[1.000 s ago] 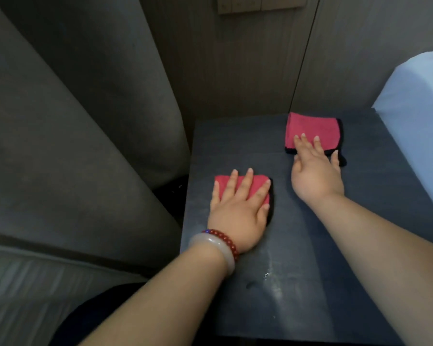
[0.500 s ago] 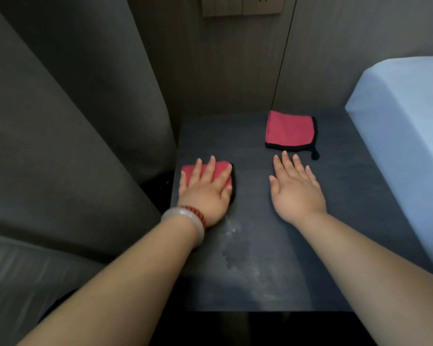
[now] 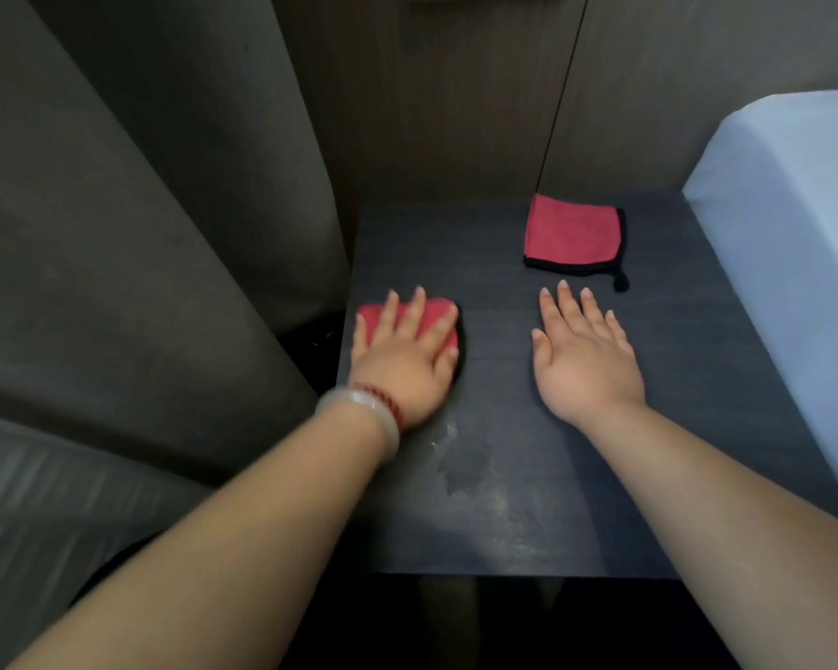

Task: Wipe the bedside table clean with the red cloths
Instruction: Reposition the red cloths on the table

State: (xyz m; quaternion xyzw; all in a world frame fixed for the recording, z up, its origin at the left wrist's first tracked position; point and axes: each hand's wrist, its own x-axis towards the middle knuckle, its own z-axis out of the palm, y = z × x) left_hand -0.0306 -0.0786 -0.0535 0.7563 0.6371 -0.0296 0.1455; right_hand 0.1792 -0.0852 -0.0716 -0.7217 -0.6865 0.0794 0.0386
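Note:
The dark bedside table (image 3: 697, 427) fills the middle of the head view. My left hand (image 3: 402, 365) lies flat, fingers spread, pressing a folded red cloth (image 3: 369, 320) with a black edge onto the table's left side. A second red cloth (image 3: 572, 234) with black trim lies by itself at the table's back right. My right hand (image 3: 584, 360) rests open and flat on the bare top, a short gap in front of that cloth and not touching it. A damp smear (image 3: 460, 471) shows just behind my left wrist.
Grey fabric (image 3: 117, 234) hangs close along the table's left edge. A pale blue bed (image 3: 784, 234) borders the right edge. A wooden wall panel (image 3: 456, 113) stands right behind the table.
My right hand has come off the far cloth and drawn back toward me. My left hand has slid its cloth to the table's left edge. In the last half second little moved.

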